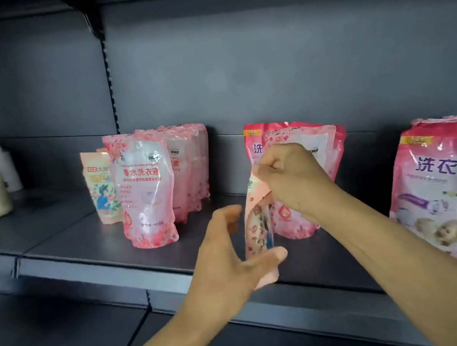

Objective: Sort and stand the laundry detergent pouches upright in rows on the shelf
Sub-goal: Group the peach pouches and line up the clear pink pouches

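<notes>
Holding a slim peach-and-floral plastic pouch [257, 227] edge-on above the front lip of the dark grey metal shelf [91, 243], we are pinching its top corner with our right hand [288, 176], fingers curled tight on it. Our left hand [232, 256] is cupping the bottom, fingers spread and relaxed, thumb touching the base. Its long axis is running nearly upright, and the left hand is nearer to us. Farther back, the matching peach pouch [101, 189] is standing to the left, beside the row of translucent pink flowered pouches [148, 189], so we judge the pouch is heading leftward.
</notes>
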Demonstrator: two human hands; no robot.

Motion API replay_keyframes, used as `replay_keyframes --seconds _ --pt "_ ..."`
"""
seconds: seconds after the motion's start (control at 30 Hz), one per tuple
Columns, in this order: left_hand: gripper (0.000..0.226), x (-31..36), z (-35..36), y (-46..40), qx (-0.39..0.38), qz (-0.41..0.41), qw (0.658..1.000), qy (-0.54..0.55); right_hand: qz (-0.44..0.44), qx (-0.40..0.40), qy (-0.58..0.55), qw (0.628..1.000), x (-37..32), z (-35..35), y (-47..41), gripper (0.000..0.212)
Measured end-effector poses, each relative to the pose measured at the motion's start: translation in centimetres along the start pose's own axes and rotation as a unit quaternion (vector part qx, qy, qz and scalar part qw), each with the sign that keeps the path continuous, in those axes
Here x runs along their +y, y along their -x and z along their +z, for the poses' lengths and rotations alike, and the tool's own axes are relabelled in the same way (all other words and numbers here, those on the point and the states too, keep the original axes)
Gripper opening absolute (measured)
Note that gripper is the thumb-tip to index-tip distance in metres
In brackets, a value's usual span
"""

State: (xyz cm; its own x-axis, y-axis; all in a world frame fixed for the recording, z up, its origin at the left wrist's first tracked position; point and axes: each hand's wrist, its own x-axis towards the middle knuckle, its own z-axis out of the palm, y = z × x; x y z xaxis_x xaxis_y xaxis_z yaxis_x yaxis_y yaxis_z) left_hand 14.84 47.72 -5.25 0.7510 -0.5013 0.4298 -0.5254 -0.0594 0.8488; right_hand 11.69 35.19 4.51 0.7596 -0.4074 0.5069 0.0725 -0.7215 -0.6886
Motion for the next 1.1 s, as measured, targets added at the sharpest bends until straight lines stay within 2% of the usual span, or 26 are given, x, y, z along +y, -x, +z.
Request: replay_keyframes --seconds 0.1,0.17,0.23,0.3,0.37,0.47,0.57,0.63,0.73,0.8,0.97,1.1 --pt "0.043 0.1 -0.9 0.4 0.067 0.019 0.995 -0.075 0.027 -0.028 -0.077 0.996 -1.4 1.2 0.3 0.025" --pt "0.025 0.0 -2.3 0.3 0.126 0.036 0.989 -0.065 0.029 -0.032 -0.100 0.994 -2.4 1.8 0.5 0.026" --pt "0.016 -0.4 -3.9 0.1 0.167 0.036 0.985 -0.034 0.027 -0.050 -0.141 0.988 -3.4 2.4 0.6 0.024" --pt "0.018 -1.1 -5.4 0.1 0.179 0.012 0.984 0.012 0.019 -0.082 -0.217 0.973 -4.3 3.2 0.9 0.017" --pt "0.017 -1.7 -6.9 0.1 0.173 -0.015 0.981 0.083 0.007 -0.060 -0.237 0.970 -4.8 4.2 0.9 0.015" --pt "0.020 -2.4 -9.9 -0.1 0.171 -0.047 0.970 0.167 0.004 0.014 -0.200 0.980 -4.8 6.3 0.7 0.018" --pt "0.023 -3.9 -13.9 -1.0 0.181 -0.063 0.957 0.219 0.027 0.035 -0.145 0.988 -4.5 10.4 0.9 0.014" --pt "0.025 -5.2 -16.9 -1.9 0.184 -0.075 0.950 0.241 0.035 0.012 -0.118 0.992 -4.7 13.6 1.0 0.010" --pt "0.027 -7.4 -21.1 -3.6 0.175 -0.083 0.946 0.259 0.056 -0.068 -0.098 0.991 -5.5 18.7 0.9 0.016" --pt "0.030 -8.8 -23.6 -5.0 0.162 -0.081 0.949 0.259 0.067 -0.083 -0.098 0.989 -6.2 21.7 0.6 0.018" --pt "0.033 -12.9 -27.9 -9.7 0.127 -0.125 0.949 0.261 0.101 -0.024 -0.114 0.988 -7.3 28.2 -1.9 0.014" --pt "0.033 -15.6 -29.7 -13.0 0.104 -0.148 0.946 0.269 0.089 0.024 -0.057 0.994 -6.5 32.3 -3.9 0.016"
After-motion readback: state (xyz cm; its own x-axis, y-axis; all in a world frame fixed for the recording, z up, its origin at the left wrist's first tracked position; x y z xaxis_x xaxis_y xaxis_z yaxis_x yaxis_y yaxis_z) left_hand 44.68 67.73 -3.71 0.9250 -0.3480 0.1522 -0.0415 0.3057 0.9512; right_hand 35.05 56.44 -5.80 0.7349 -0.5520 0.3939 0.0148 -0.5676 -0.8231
